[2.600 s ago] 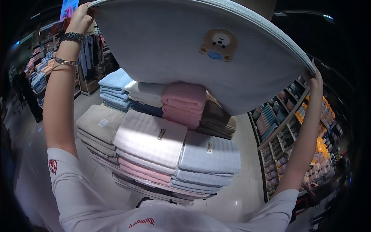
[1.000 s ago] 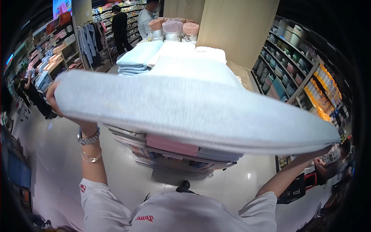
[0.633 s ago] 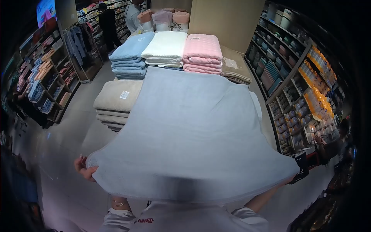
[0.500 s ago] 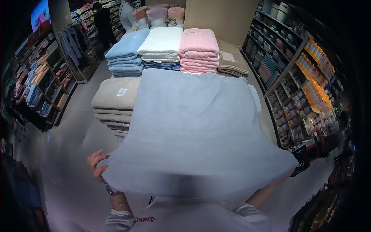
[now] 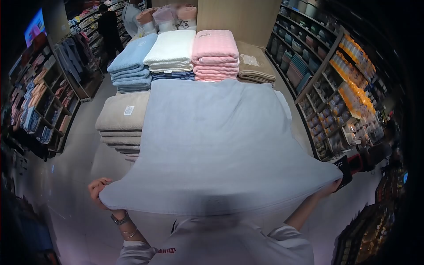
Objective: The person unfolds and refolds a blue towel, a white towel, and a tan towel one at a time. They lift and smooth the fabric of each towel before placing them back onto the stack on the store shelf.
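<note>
A large grey-blue towel [image 5: 212, 137] is spread out in front of me, its far part lying over the display of stacked towels and its near edge held up off it. My left hand [image 5: 99, 192] grips the near left corner, fingers curled round the cloth; a watch [image 5: 119, 218] is on that wrist. My right hand [image 5: 332, 187] is closed at the near right corner, its fingers mostly hidden by the cloth. Beside the towel's left edge is a stack of beige towels [image 5: 119, 112]. Past the far edge stand blue [image 5: 132, 59], white [image 5: 172, 51], pink [image 5: 215, 51] and brown [image 5: 254, 64] folded towels.
Rolled towels [image 5: 165, 18] stand at the back against a wooden panel [image 5: 238, 20]. Shelves of goods [image 5: 327, 106] line the right side, and a clothing shelf [image 5: 48, 101] the left. A person in dark clothes [image 5: 108, 28] stands at the back left. A black basket [image 5: 345, 172] is near my right hand.
Both hands have moved a little apart, drawing the near edge of the towel wider and tauter. The view has shifted slightly, so the display sits farther left.
</note>
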Available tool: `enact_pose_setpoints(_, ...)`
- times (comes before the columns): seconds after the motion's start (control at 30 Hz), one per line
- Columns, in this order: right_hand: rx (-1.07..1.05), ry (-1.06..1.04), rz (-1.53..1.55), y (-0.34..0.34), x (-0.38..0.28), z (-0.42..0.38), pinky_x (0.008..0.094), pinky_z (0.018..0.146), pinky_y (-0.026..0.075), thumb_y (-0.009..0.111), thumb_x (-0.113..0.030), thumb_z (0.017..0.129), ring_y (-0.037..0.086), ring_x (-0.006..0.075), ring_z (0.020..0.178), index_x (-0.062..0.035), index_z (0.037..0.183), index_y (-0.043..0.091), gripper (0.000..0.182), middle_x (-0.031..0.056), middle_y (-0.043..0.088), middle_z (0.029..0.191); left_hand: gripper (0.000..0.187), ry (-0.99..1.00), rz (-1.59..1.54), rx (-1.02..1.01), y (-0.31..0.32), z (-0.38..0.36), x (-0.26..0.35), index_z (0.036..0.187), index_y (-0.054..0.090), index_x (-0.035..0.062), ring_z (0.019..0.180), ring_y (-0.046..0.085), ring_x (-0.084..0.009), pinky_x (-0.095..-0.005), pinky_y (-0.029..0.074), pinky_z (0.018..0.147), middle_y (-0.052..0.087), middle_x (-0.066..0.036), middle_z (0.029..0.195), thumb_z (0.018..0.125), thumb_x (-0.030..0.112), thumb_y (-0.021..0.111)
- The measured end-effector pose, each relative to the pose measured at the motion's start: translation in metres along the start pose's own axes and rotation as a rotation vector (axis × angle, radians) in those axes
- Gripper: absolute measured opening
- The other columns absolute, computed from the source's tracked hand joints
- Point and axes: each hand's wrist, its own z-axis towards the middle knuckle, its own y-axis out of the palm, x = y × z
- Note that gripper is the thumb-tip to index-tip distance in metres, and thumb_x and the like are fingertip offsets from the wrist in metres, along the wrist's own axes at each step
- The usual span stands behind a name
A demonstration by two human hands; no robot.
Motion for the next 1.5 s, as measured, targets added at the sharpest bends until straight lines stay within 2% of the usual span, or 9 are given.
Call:
enact_pose_setpoints(0.2,-0.061,0.052,0.079,0.035,0.042,0.026,0.0286,0.078,0.046,0.044,-0.009,0.093,0.057,0.0177,0.086,0.0002,0.101,0.051,0.014,0.0094,0.058,0.095,0.011,-0.037,-0.044,0.07,0.028,-0.001,-0.017,0.089,0.044,0.0007,0.066,0.046,-0.019,-0.0319,0.046,0.059,0.045,-0.009,0.078,0.084,0.008,0.052)
enact_pose_setpoints(0.3,-0.101,0.03,0.117,0.057,0.068,0.036,0.0284,0.079,0.046,0.044,-0.012,0.095,0.057,0.0173,0.087,-0.0002,0.101,0.05,0.014,0.0093,0.058,0.094,0.009,-0.023,0.335,-0.084,0.048,0.019,-0.012,0.087,0.046,0.0013,0.069,0.049,-0.0194,-0.0301,0.044,0.062,0.049,-0.009,0.079,0.086,0.009,0.05)
enact_pose_setpoints(0.5,-0.281,0.037,-0.079,0.117,0.134,0.03,0.0253,0.088,0.038,0.042,-0.005,0.094,0.052,0.0152,0.096,0.0042,0.114,0.048,0.023,0.0084,0.056,0.104,0.015,-0.455,0.331,0.01,0.1,-0.002,-0.064,0.095,0.049,-0.0021,0.079,0.052,-0.0178,-0.0276,0.042,0.075,0.054,-0.009,0.086,0.085,-0.002,0.039)
enact_pose_setpoints(0.73,-0.318,-0.019,-0.057,0.265,0.152,0.084,0.0247,0.077,0.041,0.049,-0.011,0.093,0.052,0.0134,0.082,0.0072,0.099,0.053,0.02,0.0054,0.055,0.085,0.016,-0.327,0.336,0.087,0.178,0.078,-0.124,0.096,0.051,-0.0046,0.076,0.055,-0.0185,-0.0279,0.043,0.071,0.058,-0.011,0.082,0.085,-0.001,0.038)
enact_pose_setpoints(0.9,-0.795,0.062,-0.53,0.369,0.27,0.099,0.0295,0.064,0.043,0.063,-0.021,0.082,0.054,0.0162,0.067,0.0037,0.088,0.063,0.026,0.0113,0.061,0.071,0.023,-0.448,0.515,-0.404,0.275,0.121,-0.196,0.089,0.051,-0.0047,0.07,0.052,-0.0362,-0.037,0.041,0.064,0.056,-0.023,0.081,0.089,0.018,0.053)
enact_pose_setpoints(0.97,-0.905,0.05,-0.569,0.384,0.301,0.087,0.0304,0.062,0.042,0.065,-0.022,0.079,0.053,0.0164,0.064,0.0032,0.084,0.063,0.026,0.0112,0.06,0.068,0.028,-0.236,0.524,-0.5,0.291,0.088,-0.272,0.09,0.052,-0.0059,0.074,0.051,-0.0371,-0.0376,0.041,0.067,0.056,-0.023,0.081,0.087,0.022,0.056)
enact_pose_setpoints(1.1,-1.095,0.145,-0.527,0.395,0.309,0.078,0.0294,0.065,0.044,0.065,-0.021,0.08,0.055,0.0163,0.068,0.0038,0.087,0.064,0.026,0.0105,0.061,0.073,0.033,-0.641,0.383,-0.783,0.308,0.077,-0.286,0.098,0.055,-0.0056,0.081,0.055,-0.0297,-0.0347,0.043,0.073,0.057,-0.022,0.088,0.087,0.026,0.058)
enact_pose_setpoints(1.27,-1.257,0.421,-0.295,0.398,0.3,0.086,0.0271,0.066,0.043,0.064,-0.018,0.081,0.053,0.0127,0.07,0.0014,0.089,0.064,0.021,0.0032,0.062,0.079,0.039,-0.755,0.129,-0.722,0.306,0.083,-0.291,0.106,0.056,-0.0059,0.086,0.053,-0.0128,-0.0249,0.043,0.078,0.061,-0.007,0.095,0.084,0.025,0.064)
enact_pose_setpoints(1.5,-1.336,0.449,-0.246,0.4,0.291,0.088,0.0238,0.068,0.042,0.061,-0.016,0.084,0.052,0.0089,0.073,0.0007,0.093,0.063,0.018,0.0007,0.061,0.081,0.03,-0.878,-0.119,-0.817,0.3,0.107,-0.274,0.103,0.058,-0.0012,0.086,0.05,-0.0079,-0.0218,0.041,0.078,0.059,-0.001,0.091,0.085,0.022,0.063)
